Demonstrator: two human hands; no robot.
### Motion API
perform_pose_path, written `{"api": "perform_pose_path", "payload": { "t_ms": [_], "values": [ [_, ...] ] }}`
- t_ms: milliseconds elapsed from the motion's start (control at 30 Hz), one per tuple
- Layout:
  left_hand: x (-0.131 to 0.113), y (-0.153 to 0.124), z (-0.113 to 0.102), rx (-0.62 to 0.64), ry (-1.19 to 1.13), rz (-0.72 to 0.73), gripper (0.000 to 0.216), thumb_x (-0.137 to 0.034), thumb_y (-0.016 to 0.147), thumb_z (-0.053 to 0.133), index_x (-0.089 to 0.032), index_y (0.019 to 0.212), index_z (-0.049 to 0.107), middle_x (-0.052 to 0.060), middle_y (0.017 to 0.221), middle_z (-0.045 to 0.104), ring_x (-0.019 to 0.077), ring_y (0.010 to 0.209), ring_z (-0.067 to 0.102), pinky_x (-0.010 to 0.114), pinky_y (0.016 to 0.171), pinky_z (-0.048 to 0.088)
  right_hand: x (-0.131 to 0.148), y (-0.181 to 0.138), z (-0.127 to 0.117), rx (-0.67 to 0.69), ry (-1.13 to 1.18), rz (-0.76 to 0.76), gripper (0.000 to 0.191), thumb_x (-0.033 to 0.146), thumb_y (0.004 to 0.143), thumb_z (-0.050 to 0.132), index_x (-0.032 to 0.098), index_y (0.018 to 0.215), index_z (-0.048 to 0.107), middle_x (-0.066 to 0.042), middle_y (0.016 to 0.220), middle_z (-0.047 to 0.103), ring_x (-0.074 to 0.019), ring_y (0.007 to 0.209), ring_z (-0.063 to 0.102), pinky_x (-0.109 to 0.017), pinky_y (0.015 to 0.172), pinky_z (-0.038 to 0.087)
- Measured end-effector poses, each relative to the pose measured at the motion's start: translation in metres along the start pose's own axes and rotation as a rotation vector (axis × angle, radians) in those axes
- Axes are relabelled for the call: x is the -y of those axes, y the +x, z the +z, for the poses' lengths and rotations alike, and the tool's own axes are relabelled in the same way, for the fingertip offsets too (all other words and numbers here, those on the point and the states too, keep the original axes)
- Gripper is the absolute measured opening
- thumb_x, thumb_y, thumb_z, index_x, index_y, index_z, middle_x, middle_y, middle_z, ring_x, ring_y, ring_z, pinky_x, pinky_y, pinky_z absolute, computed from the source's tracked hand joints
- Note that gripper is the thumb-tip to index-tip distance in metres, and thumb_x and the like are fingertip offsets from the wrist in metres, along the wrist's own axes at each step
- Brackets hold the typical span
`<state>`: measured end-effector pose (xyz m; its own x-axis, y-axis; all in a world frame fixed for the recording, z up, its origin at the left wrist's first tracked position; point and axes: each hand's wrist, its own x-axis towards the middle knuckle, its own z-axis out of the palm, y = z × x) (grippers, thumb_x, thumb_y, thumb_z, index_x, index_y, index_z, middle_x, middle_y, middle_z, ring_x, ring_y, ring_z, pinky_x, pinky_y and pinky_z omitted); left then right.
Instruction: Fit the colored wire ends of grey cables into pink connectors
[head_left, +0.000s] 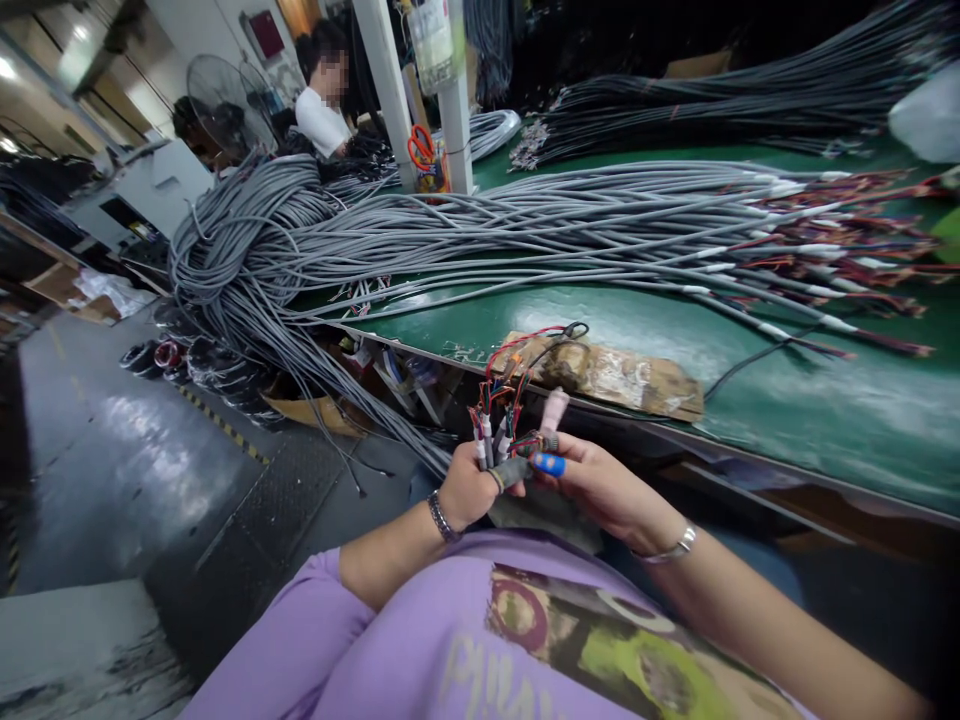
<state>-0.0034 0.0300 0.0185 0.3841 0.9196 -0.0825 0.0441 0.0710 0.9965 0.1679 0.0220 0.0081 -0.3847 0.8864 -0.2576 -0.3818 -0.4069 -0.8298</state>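
Note:
My left hand is closed around a few grey cables whose stripped ends fan out upward in thin red, green and black wires. A dark cover sits on its thumb. My right hand pinches at thin coloured wires beside the bundle; its fingers wear coverings, one of them blue and one pale pink. Just beyond both hands, a worn wooden board lies at the bench edge, with a brown lump and a red and black lead on it.
Many grey cables stretch across the green bench, looped at the left and hanging over its edge. Black cables lie at the back. Orange-handled scissors hang by a white post. A co-worker is at the far left.

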Motion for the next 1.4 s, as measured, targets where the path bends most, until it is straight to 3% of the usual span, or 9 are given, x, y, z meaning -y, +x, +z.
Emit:
{"api": "perform_pose_path", "payload": {
  "t_ms": [267,567,800,967,1100,1233,1400],
  "values": [
    [-0.003,-0.003,-0.001,0.010,0.020,-0.002,0.051,-0.059,0.072,0.065,-0.013,0.051,0.061,0.003,0.048,0.056,0.0104,0.049,0.048,0.024,0.055,0.042,-0.007,0.000,0.003,-0.087,-0.157,-0.110,0.034,0.046,0.064,0.081,0.019,0.078,0.067,-0.002,0.070,0.066,-0.0144,0.065,0.052,-0.027,0.063,0.040],
    [-0.004,-0.006,0.003,-0.167,0.025,0.014,0.047,-0.056,0.073,0.067,-0.013,0.053,0.065,0.004,0.049,0.059,0.0108,0.049,0.049,0.024,0.054,0.042,-0.011,-0.001,0.009,-0.149,-0.130,-0.139,0.031,0.047,0.065,0.079,0.020,0.071,0.065,0.000,0.063,0.059,-0.0134,0.058,0.046,-0.027,0.057,0.038],
    [-0.007,-0.006,0.003,-0.044,0.101,0.026,0.048,-0.056,0.073,0.066,-0.013,0.051,0.062,0.004,0.051,0.059,0.0111,0.051,0.050,0.024,0.054,0.041,-0.013,0.000,0.008,-0.199,-0.079,-0.142,0.029,0.044,0.066,0.080,0.019,0.076,0.068,-0.001,0.067,0.062,-0.0116,0.059,0.047,-0.025,0.057,0.037],
    [-0.002,-0.002,0.002,-0.171,0.004,0.012,0.045,-0.053,0.072,0.068,-0.014,0.052,0.062,0.002,0.048,0.057,0.0100,0.047,0.048,0.024,0.052,0.040,-0.008,-0.004,0.006,-0.165,-0.095,-0.138,0.029,0.043,0.062,0.082,0.019,0.072,0.068,-0.001,0.069,0.061,-0.0124,0.061,0.048,-0.026,0.058,0.039],
    [0.003,0.002,0.002,-0.214,-0.069,0.025,0.040,-0.050,0.072,0.070,-0.014,0.056,0.064,0.002,0.049,0.059,0.0104,0.047,0.050,0.024,0.053,0.042,-0.007,-0.002,-0.002,-0.141,0.016,-0.122,0.031,0.045,0.064,0.081,0.019,0.067,0.066,-0.001,0.062,0.056,-0.0131,0.058,0.047,-0.028,0.058,0.042],
    [0.001,0.002,0.002,-0.187,-0.072,0.034,0.040,-0.050,0.073,0.069,-0.014,0.058,0.065,0.003,0.049,0.060,0.0111,0.050,0.052,0.025,0.055,0.042,-0.005,0.008,-0.014,-0.211,0.201,-0.069,0.038,0.058,0.068,0.072,0.021,0.073,0.066,-0.002,0.065,0.058,-0.0141,0.056,0.050,-0.030,0.059,0.048],
    [-0.007,0.004,0.004,-0.127,-0.044,0.019,0.042,-0.051,0.073,0.069,-0.014,0.054,0.063,0.004,0.051,0.060,0.0112,0.050,0.052,0.025,0.056,0.042,0.005,0.021,-0.014,-0.179,0.176,-0.084,0.039,0.061,0.076,0.063,0.022,0.076,0.066,-0.002,0.068,0.061,-0.0146,0.058,0.052,-0.029,0.059,0.048]
  ]
}}
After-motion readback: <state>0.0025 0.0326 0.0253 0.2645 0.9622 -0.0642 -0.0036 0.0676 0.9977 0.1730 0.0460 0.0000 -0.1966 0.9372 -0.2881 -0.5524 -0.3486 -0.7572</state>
